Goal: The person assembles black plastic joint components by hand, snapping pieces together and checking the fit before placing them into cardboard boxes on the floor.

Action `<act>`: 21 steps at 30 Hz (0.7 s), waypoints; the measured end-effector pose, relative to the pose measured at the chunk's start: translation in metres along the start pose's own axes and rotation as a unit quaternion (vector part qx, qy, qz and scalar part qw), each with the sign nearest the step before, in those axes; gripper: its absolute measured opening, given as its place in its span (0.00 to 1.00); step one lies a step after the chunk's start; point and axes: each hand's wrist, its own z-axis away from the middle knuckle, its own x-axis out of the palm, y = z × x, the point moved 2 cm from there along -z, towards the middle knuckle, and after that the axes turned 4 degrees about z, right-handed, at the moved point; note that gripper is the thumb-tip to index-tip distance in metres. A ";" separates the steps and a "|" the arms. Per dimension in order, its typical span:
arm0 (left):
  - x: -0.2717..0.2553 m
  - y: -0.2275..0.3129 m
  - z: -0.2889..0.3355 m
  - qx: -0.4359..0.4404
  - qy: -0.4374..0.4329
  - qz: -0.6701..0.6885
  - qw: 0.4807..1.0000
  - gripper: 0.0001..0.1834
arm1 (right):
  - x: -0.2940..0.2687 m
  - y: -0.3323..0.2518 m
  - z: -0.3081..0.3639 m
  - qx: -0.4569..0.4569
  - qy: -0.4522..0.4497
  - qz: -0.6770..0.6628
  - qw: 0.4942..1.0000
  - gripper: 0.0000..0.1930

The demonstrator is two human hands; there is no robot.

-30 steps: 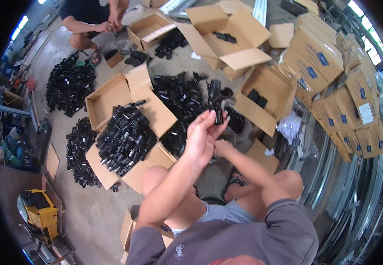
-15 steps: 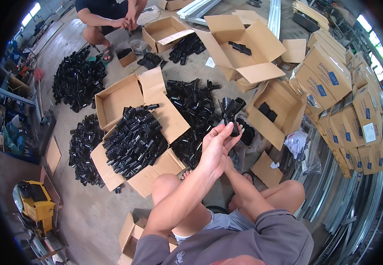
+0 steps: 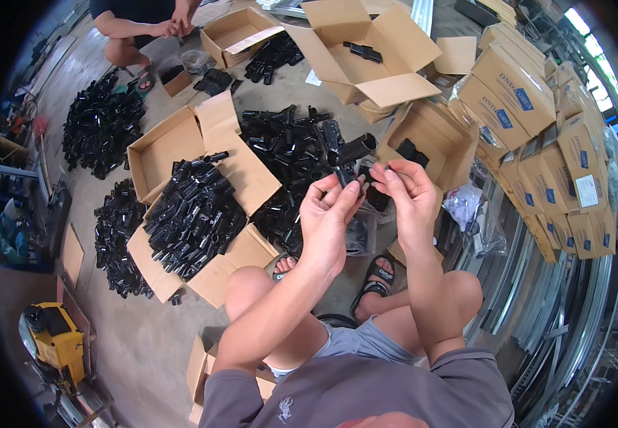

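My left hand (image 3: 327, 222) pinches the lower end of a shiny black plastic fitting (image 3: 355, 149), which has tube-like branches that stick up above my fingers. Just to its right, my right hand (image 3: 413, 201) is raised with thumb and fingers drawn together beside the fitting; whatever they hold, if anything, is too small to make out. Beyond the left hand spreads a heap of similar black fittings (image 3: 270, 146) on the floor. An open carton (image 3: 260, 187) to the left is heaped with more of them.
Two open cartons, a large one (image 3: 399, 91) and a smaller one (image 3: 449, 153), hold a few black parts. Stacked sealed boxes (image 3: 503, 100) and metal profiles (image 3: 537, 314) line the right. Another person (image 3: 127, 28) squats at the far left. A yellow machine (image 3: 59, 342) stands at lower left.
My right hand has come up from below the left wrist to beside the fitting. The left hand has shifted slightly left, and the fitting is turned. The whole view has shifted a little.
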 end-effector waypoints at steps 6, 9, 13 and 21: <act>0.003 -0.013 0.001 0.049 -0.013 -0.043 0.998 0.17 | 0.012 -0.003 0.001 0.009 -0.061 -0.016 0.998 0.09; 0.003 -0.017 -0.001 0.060 -0.005 -0.041 0.997 0.17 | 0.011 0.000 0.003 0.049 -0.039 0.008 0.998 0.10; 0.008 -0.019 0.000 0.080 -0.014 -0.058 0.995 0.17 | 0.006 0.001 0.005 0.101 -0.030 -0.059 0.993 0.11; 0.016 -0.024 0.001 0.102 -0.018 -0.073 0.992 0.18 | -0.002 0.001 0.005 0.186 -0.019 -0.121 0.975 0.12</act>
